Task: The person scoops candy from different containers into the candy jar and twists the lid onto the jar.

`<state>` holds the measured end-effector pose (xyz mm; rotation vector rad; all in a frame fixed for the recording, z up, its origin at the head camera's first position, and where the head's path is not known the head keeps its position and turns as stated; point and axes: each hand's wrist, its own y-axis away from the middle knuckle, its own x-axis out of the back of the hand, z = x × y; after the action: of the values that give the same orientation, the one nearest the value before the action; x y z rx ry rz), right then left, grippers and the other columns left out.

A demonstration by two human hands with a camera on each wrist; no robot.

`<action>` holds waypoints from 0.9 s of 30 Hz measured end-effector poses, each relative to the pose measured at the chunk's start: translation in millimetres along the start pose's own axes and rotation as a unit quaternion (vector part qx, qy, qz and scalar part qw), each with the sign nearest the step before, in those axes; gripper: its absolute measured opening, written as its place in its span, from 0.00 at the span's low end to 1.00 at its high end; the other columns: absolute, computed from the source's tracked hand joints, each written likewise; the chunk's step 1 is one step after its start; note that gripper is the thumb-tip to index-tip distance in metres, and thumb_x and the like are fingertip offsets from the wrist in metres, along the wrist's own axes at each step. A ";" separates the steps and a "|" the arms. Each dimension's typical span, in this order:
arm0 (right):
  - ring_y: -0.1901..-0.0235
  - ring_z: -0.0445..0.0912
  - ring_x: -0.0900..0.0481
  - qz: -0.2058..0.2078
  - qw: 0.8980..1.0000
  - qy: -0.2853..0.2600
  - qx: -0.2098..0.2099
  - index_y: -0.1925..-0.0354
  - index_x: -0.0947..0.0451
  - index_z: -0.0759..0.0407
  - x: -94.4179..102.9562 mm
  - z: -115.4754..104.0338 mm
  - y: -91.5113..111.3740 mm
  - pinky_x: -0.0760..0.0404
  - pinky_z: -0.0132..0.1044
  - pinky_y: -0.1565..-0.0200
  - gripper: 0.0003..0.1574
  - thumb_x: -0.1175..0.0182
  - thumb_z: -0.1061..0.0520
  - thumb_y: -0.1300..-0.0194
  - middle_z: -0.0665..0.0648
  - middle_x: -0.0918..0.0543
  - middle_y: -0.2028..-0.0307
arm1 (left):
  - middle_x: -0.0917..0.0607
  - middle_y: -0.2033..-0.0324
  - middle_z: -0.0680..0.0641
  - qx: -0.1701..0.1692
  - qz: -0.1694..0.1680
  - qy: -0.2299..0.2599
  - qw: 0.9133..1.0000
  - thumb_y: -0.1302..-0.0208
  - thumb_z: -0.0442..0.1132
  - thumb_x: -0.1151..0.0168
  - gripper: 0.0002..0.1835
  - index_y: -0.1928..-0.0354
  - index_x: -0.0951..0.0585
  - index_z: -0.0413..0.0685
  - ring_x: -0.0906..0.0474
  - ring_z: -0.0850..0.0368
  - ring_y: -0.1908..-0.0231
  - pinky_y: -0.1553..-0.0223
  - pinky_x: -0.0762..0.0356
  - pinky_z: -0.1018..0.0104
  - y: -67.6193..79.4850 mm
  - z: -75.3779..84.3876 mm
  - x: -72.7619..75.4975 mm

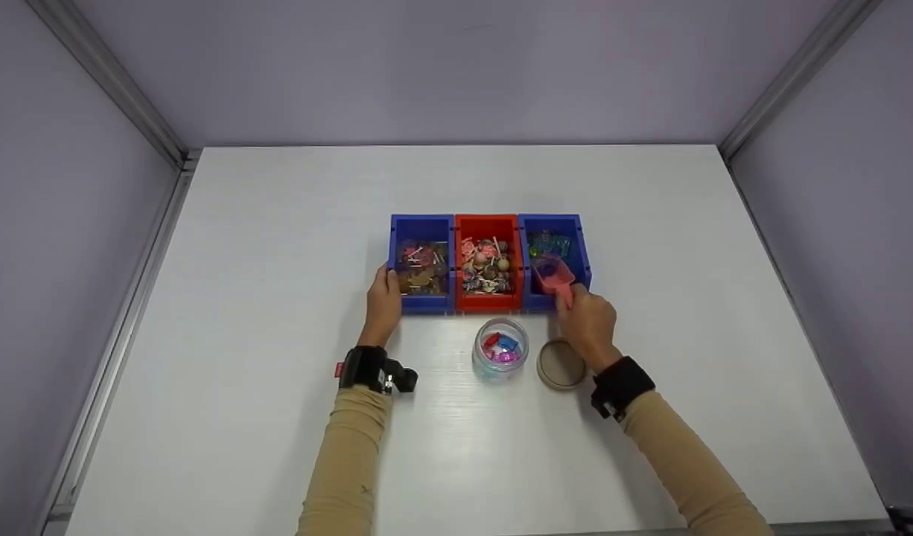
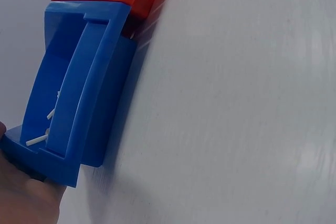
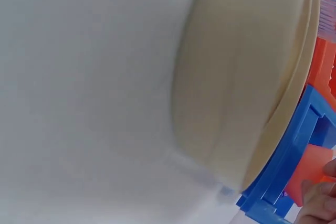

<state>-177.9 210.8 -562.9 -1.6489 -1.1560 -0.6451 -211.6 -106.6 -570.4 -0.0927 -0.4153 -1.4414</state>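
Observation:
My right hand (image 1: 587,324) grips the handle of a pink scoop (image 1: 554,276), whose bowl is down inside the right blue bin (image 1: 585,260) by blue-green wrapped candies (image 1: 549,244). In the right wrist view the scoop (image 3: 310,169) shows over that bin's front. My left hand (image 1: 383,307) holds the side wall of the left blue bin (image 2: 79,82), a finger over its rim. That bin holds lollipops and gold pieces. In front of the bins stands a clear jar (image 1: 500,350) with several red, blue and pink wrapped candies inside.
Between the blue bins sits a red bin (image 1: 488,302) of lollipops and small sweets. A round tan lid (image 1: 561,365) lies right of the jar, beneath my right wrist. The white table (image 1: 278,246) has walls at the back and both sides.

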 end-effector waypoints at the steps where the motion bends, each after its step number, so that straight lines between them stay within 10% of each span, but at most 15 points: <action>1: 0.84 0.59 0.24 0.005 1.000 -0.004 0.007 0.77 0.25 0.69 -0.3 1.9 0.7 0.26 0.54 0.79 0.18 0.39 0.56 0.37 0.66 0.22 0.85 | 0.36 0.29 0.36 -0.001 0.000 0.002 1.000 0.21 0.42 0.67 0.26 0.28 0.42 0.35 0.43 0.44 0.27 0.25 0.43 0.52 0.0 -0.1 -0.1; 27: 0.84 0.52 0.31 0.036 0.996 -0.068 0.041 0.68 0.22 0.70 4.4 25.1 9.6 0.36 0.41 0.79 0.15 0.39 0.56 0.35 0.62 0.26 0.84 | 0.35 0.30 0.36 -0.004 -0.002 0.004 1.000 0.21 0.41 0.67 0.25 0.29 0.41 0.36 0.42 0.44 0.27 0.25 0.43 0.52 1.4 0.8 0.9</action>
<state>-170.0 234.9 -572.7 -1.6770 -1.1991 -0.4390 -210.4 -106.9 -569.1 -0.0930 -0.4029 -1.4465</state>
